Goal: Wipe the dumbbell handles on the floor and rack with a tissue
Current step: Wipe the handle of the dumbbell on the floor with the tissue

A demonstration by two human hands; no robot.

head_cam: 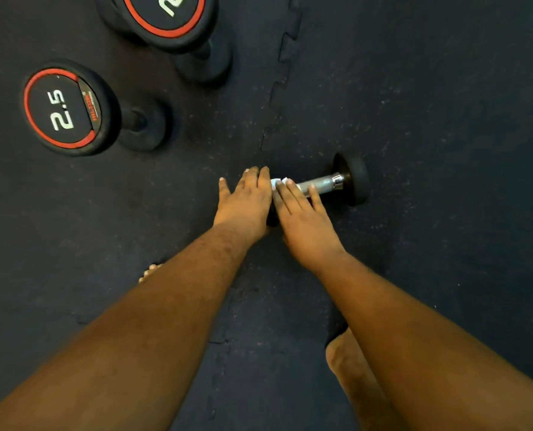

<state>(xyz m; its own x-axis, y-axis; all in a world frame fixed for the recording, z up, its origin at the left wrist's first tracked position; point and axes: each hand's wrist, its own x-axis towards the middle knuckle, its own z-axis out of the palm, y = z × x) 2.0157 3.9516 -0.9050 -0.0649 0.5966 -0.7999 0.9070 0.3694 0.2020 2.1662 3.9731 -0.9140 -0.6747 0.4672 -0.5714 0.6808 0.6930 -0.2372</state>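
A small dumbbell (350, 178) lies on its side on the dark rubber floor, its silver handle (321, 183) pointing left towards my hands. My left hand (246, 202) lies flat over the dumbbell's left head, which is almost wholly hidden under it. My right hand (302, 219) presses a white tissue (279, 182) onto the handle's left part with straight fingers. Only a small piece of the tissue shows between my two hands.
Two larger black dumbbells with red rings stand on end at the upper left: one marked 2.5 (69, 108) and another (172, 23) behind it. A jigsaw seam (282, 73) runs through the floor mats. My bare feet (352, 368) show under my forearms.
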